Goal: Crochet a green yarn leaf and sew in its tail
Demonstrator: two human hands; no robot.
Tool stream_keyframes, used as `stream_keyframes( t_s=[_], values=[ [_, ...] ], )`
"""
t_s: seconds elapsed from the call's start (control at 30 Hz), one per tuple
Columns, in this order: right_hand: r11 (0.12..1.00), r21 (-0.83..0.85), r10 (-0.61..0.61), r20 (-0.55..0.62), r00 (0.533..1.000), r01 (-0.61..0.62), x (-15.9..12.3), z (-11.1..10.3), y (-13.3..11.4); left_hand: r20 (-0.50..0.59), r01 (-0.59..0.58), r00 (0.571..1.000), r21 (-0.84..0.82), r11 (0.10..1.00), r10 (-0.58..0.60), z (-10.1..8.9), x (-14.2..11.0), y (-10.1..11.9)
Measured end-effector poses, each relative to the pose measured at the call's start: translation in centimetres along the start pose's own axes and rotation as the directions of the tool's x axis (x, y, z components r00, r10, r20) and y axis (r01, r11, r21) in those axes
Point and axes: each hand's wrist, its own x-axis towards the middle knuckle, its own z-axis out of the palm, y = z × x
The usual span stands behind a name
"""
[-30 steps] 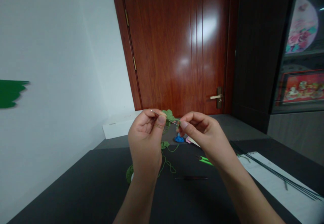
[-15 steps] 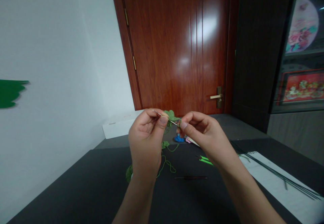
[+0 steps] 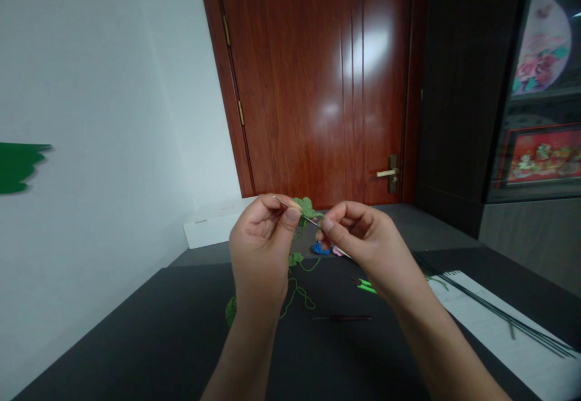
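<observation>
Above the table, my left hand [image 3: 263, 247] pinches a thin silver needle [image 3: 311, 221] between thumb and forefinger. One end of it pokes out past the fingers to the upper left. Right behind the left fingertips is a green crocheted piece [image 3: 305, 207] with rounded lobes; whether the left hand grips it too is hard to see. My right hand [image 3: 358, 231] is closed in a pinch at the needle's right end, where a strand of green yarn [image 3: 319, 215] runs into its fingers. The strand's tip is hidden there.
On the dark table lie a second green crocheted piece [image 3: 296, 259], a green yarn ball [image 3: 231, 311] partly behind my left wrist, a dark crochet hook [image 3: 344, 317], a blue crocheted piece [image 3: 320, 248] and bright green tools [image 3: 367, 286]. Dark stems cross white paper [image 3: 494, 322] at right. A white box [image 3: 211, 225] stands behind.
Both hands stay in nearly the same place. My right hand has shifted very slightly, and more of the yarn strand beside its fingertips shows now.
</observation>
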Motion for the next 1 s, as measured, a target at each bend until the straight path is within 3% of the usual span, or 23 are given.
stream_keyframes(
  t_s=[0.63, 1.0],
  values=[
    [0.997, -0.038, 0.068, 0.057, 0.996, -0.065, 0.14, -0.31, 0.11, 0.030, -0.020, 0.999, -0.002, 1.000, 0.020, -0.12, 0.12, 0.05],
    [0.994, -0.110, 0.011, 0.095, 0.995, 0.000, -0.03, -0.68, 0.27, 0.050, -0.040, 0.998, 0.022, 0.999, 0.038, -0.42, 0.13, -0.16]
  ],
)
